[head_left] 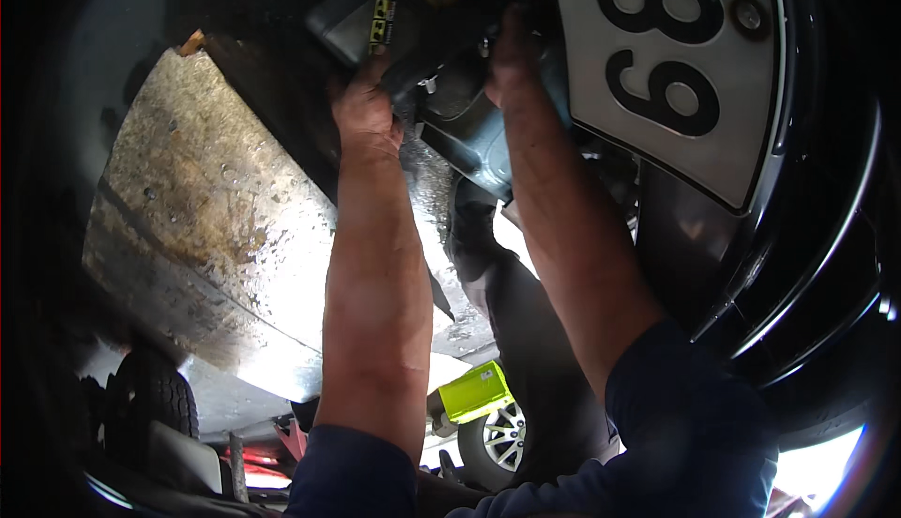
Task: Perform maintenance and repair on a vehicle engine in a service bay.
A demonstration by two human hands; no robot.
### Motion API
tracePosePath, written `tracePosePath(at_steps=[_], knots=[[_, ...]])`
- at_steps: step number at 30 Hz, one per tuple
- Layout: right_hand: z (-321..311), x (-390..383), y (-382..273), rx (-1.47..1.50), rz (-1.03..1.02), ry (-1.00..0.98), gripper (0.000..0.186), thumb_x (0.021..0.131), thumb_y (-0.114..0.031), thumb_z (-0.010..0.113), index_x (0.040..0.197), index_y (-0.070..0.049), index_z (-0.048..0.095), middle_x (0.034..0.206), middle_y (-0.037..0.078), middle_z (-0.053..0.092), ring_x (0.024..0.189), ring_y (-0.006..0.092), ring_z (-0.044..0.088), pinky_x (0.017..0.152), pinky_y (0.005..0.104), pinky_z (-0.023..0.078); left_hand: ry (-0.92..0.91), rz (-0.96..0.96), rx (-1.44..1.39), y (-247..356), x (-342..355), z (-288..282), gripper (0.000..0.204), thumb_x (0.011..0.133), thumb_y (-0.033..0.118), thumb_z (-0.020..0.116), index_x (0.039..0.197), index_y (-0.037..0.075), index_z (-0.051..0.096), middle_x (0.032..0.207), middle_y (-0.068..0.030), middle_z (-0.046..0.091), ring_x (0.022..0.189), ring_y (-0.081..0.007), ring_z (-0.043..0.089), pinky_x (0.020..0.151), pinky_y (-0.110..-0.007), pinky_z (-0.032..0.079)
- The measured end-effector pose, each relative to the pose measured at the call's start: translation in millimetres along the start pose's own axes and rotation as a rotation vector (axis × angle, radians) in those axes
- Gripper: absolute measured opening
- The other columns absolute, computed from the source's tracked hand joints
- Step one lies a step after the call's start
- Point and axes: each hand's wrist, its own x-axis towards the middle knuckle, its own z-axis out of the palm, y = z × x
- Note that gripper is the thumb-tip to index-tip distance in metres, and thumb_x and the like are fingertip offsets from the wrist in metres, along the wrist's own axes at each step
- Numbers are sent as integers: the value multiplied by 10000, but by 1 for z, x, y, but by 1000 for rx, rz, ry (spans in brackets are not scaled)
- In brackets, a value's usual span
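Note:
Both my forearms reach up to the front underside of a car. My left hand (369,105) is at a black plastic part (338,21) with a yellow label, its index finger pointing up and the others curled; what they hold, if anything, is hidden. My right hand (510,63) reaches into shadow beside a licence plate (657,152), its fingertips unclear. Between my hands are small light fittings (430,84) and a glossy grey-blue surface (479,157). A large, stained metal panel (197,171) lies left of my left arm.
A dark-trousered leg and shoe (526,349) show between my forearms. Near the bottom are a bright yellow-green object (474,388), a wheel (495,445), a tyre (164,396) and red items (258,466). The glossy black bumper (817,227) curves along the right side.

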Motion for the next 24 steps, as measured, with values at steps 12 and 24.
tracePosePath(at_steps=[12, 24], knots=[[-31, 13, 25, -104, 127, -300, 883, 926, -653, 440, 1540, -97, 137, 1605, 176, 119, 1451, 404, 195, 1077, 660, 241, -62, 8, 123, -3, -21, 4, 365, 821, 144, 739, 1140, 72, 576, 886, -38, 654, 655, -177, 647, 483, -271, 466], [-97, -83, -20, -68, -293, 110, 558, 966, -461, 491, 1300, -19, 552, 1241, 128, 618, 1092, 278, 614, 951, 373, 480, 99, -213, -25, -51, -2, -35, 526, 871, 400, 631, 1264, 57, 563, 1186, -99, 635, 1042, -257, 621, 955, -421, 463]])
